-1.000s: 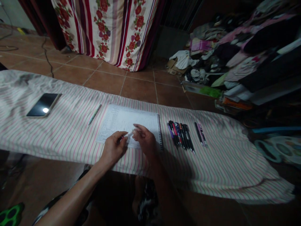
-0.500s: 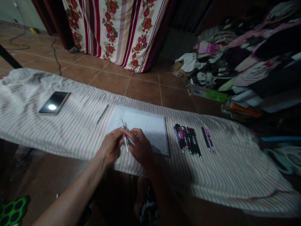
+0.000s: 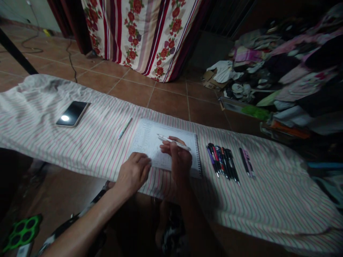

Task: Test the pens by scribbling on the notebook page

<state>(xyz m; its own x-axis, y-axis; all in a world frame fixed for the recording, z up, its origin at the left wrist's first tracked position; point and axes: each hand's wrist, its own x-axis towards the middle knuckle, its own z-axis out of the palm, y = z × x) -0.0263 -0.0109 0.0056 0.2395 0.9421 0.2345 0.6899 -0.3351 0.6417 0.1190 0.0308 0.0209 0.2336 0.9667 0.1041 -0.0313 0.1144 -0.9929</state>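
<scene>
My right hand point(image 3: 180, 157) is closed around a white pen point(image 3: 171, 140), held slantwise above the written page of a spiral notebook point(image 3: 158, 128). The pen's tip points to the upper left; I cannot tell whether it touches the paper. Near the notebook's lower left corner is my left hand point(image 3: 135, 170), its fingers curled in and slightly blurred, with nothing visible in them. A light-coloured pen point(image 3: 125, 128) lies left of the notebook. Several pens point(image 3: 222, 162) are side by side to its right, and beyond them lie a black pen point(image 3: 244, 162) and a pink pen point(image 3: 249, 162).
A phone point(image 3: 73, 114) with a bright reflection lies on the striped cloth point(image 3: 102, 135) at the left. Behind are the tiled floor point(image 3: 171, 101) and a floral curtain point(image 3: 144, 35). Clothes point(image 3: 249, 57) are heaped at the back right. A green object point(image 3: 23, 232) with round holes is at lower left.
Both hands were together around the pen; now they are apart. The pen has gone over to my right hand alone, further right above the page. The view has shifted slightly.
</scene>
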